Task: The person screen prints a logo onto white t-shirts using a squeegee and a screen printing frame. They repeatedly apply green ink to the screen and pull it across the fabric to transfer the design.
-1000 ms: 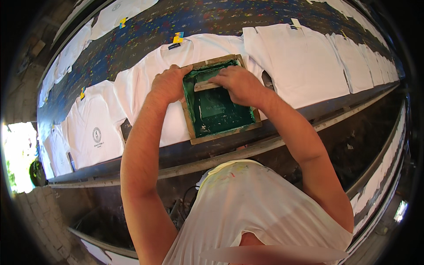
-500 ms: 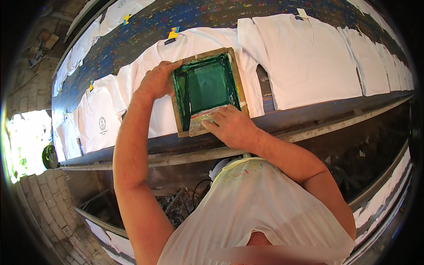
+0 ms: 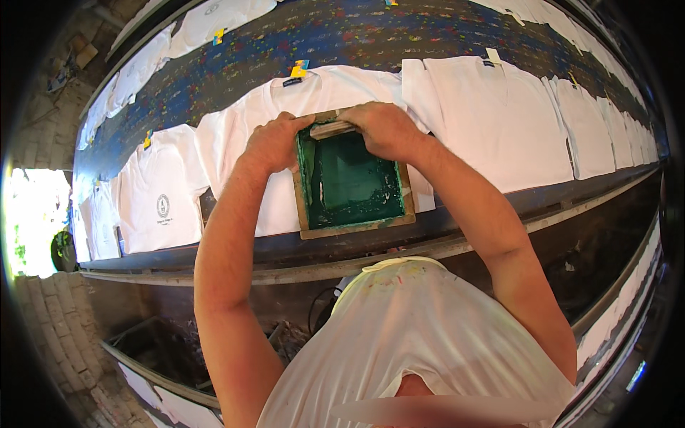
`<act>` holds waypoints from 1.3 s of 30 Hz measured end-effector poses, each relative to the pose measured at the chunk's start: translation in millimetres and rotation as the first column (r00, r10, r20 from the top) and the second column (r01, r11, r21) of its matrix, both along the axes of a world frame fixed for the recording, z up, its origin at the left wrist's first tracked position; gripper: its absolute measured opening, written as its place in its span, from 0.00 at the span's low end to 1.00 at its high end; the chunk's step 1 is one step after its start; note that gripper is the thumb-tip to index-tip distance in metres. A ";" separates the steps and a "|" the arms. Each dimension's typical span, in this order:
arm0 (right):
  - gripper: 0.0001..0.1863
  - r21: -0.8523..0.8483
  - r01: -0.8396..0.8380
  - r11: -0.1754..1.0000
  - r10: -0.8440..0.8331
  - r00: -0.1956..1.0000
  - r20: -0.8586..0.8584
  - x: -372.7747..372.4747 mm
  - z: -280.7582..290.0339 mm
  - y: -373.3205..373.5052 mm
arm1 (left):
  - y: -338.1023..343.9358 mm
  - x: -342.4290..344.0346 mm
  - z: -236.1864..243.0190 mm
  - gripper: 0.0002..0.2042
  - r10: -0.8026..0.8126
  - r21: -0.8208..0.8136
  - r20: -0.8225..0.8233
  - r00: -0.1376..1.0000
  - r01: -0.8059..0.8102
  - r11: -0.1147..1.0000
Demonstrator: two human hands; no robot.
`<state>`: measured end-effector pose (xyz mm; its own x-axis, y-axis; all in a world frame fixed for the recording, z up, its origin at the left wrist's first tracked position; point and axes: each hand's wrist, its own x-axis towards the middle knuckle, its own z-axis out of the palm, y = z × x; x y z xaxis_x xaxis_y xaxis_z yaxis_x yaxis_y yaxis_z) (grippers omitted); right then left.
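Note:
A square wooden screen frame (image 3: 309,234) with green ink inside rests on a white T-shirt (image 3: 271,210) with a dark neck label. My left hand (image 3: 275,143) grips the frame at its upper left corner, thumb along the top edge. My right hand (image 3: 385,132) is closed on a wooden squeegee (image 3: 327,129), held across the top of the ink area. To the left lies a T-shirt (image 3: 153,185) with a dark round chest print; a plain folded T-shirt (image 3: 492,121) lies to the right.
A long dark board (image 3: 357,36), speckled with paint, carries rows of white shirts with small yellow tags (image 3: 218,36). A metal rail (image 3: 285,273) runs along its near side above a dark recess. A brick floor (image 3: 50,328) and bright opening show at left.
Half a second ago the squeegee was at the frame's bottom edge; my right hand has moved it back up to the top. My left hand stays on the frame.

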<state>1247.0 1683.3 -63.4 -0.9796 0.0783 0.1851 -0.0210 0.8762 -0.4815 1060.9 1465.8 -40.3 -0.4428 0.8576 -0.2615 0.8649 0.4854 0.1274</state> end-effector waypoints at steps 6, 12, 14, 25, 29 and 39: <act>0.24 0.076 -0.076 0.994 0.082 0.994 -0.075 6.9 -8.9 -12.3 | -0.3 -0.9 -2.5 0.53 0.015 0.018 -0.001 1.000 -0.015 1.000; 0.28 0.103 -0.102 0.989 0.108 0.993 -0.054 48.1 -5.7 -45.0 | -1.4 -2.8 -4.2 0.51 -0.009 0.066 0.009 1.000 0.008 0.998; 0.29 0.101 -0.104 0.989 0.108 0.993 -0.039 64.6 -7.7 -57.2 | -2.1 -2.8 -3.1 0.51 -0.017 0.077 0.019 1.000 0.016 0.997; 0.24 0.056 -0.157 0.986 0.161 0.985 -0.069 118.9 -1.9 -101.5 | -2.0 -3.0 1.0 0.53 -0.032 0.030 0.001 0.999 0.032 0.999; 0.23 -0.043 -0.149 0.988 0.150 0.988 0.023 73.9 6.6 -45.5 | -1.2 -1.3 5.0 0.54 -0.036 0.011 -0.002 0.999 0.036 0.999; 0.24 0.091 -0.087 0.992 0.097 0.990 -0.106 66.0 -11.9 -58.3 | -2.2 0.1 -0.3 0.55 -0.013 0.026 -0.001 1.000 0.013 1.000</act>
<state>1313.0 1625.0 -75.3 -0.9551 -0.0322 0.2946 -0.1524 0.9060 -0.3949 1060.9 1463.6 -40.6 -0.4316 0.8698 -0.2389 0.8714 0.4705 0.1388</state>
